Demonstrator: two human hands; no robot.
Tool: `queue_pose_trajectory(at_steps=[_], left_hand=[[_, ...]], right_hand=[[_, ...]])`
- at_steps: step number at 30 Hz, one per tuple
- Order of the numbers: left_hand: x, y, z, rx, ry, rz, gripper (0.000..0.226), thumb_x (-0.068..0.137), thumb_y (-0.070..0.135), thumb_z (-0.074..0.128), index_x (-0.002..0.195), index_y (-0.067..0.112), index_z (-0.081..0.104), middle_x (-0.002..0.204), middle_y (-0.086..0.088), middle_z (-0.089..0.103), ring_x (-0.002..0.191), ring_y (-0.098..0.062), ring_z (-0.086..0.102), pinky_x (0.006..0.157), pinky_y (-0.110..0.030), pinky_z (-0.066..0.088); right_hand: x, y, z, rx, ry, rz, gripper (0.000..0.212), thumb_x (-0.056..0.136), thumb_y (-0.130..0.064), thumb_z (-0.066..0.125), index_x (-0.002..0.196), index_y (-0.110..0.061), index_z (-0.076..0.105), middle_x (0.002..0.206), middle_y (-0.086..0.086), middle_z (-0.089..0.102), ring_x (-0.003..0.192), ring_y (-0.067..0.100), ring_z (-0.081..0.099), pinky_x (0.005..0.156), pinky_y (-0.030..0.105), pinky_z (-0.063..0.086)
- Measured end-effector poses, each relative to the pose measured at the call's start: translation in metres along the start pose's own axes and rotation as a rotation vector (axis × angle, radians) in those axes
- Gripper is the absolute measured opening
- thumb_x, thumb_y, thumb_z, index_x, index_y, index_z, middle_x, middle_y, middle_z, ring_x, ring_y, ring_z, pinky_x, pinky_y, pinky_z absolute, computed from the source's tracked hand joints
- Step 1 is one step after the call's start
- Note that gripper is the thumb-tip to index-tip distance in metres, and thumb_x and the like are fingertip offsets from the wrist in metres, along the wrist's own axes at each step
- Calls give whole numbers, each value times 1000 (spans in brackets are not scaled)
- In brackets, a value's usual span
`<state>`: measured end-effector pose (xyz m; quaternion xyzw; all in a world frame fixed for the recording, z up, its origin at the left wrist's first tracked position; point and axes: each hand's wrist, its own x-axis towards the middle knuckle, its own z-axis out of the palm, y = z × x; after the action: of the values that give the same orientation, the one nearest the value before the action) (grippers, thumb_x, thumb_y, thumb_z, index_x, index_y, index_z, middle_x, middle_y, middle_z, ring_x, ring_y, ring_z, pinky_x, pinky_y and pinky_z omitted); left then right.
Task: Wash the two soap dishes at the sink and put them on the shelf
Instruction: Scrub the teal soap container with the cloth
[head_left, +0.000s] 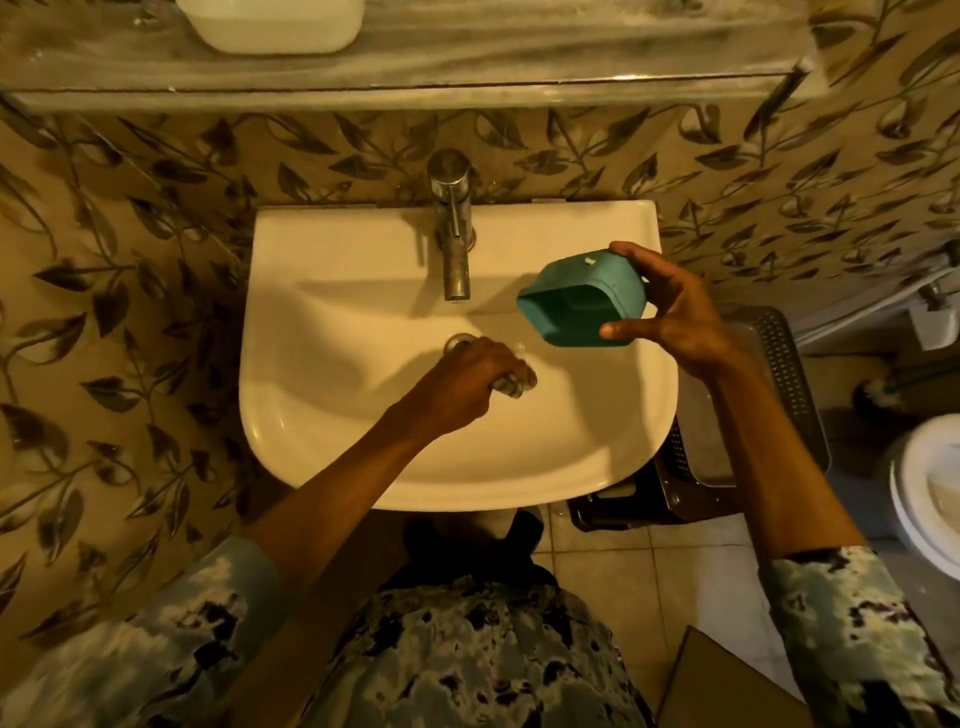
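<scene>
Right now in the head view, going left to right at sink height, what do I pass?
Leaf-patterned wall tiles → sink → left hand, closed over the basin → teal soap dish → right hand, which holds it → dark perforated stool → white toilet.

**Teal against cream and leaf print**

The teal plastic soap dish (582, 301) shows a small white fleck on its upper face. Below it lies the cream ceramic sink (363, 447); at the sink's rear stands a silvery metal tap (453, 228). Behind the sink, tan wall tiles (130, 270) carry dark leaf sprigs. Above the sink, a grey veined marble shelf (467, 57) bears a white rounded container (270, 23). Pale blue-green sleeves (852, 623) have black blotches.
</scene>
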<state>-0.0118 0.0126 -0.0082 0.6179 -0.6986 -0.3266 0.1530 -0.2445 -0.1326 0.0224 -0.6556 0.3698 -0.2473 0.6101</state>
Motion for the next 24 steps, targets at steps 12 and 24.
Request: queue_pose_trajectory(at_steps=[12,24], left_hand=[[38,77,14,-351,552,52,38,86,-7,58,124,0,60,124,-18,62,118,-28,57,102,-33,49],[43,28,10,105,140,185,46,77,-9,67,119,11,67,125,-13,65,120,-31,57,102,-37,45]], right_hand=[[2,-2,20,226,-45,52,76,69,-15,80,137,-29,48,142,10,48,129,32,49,80,43,59],[-5,10,13,209,-102,63,81,64,-5,79,136,-20,48,143,8,47,133,29,45,95,52,51]])
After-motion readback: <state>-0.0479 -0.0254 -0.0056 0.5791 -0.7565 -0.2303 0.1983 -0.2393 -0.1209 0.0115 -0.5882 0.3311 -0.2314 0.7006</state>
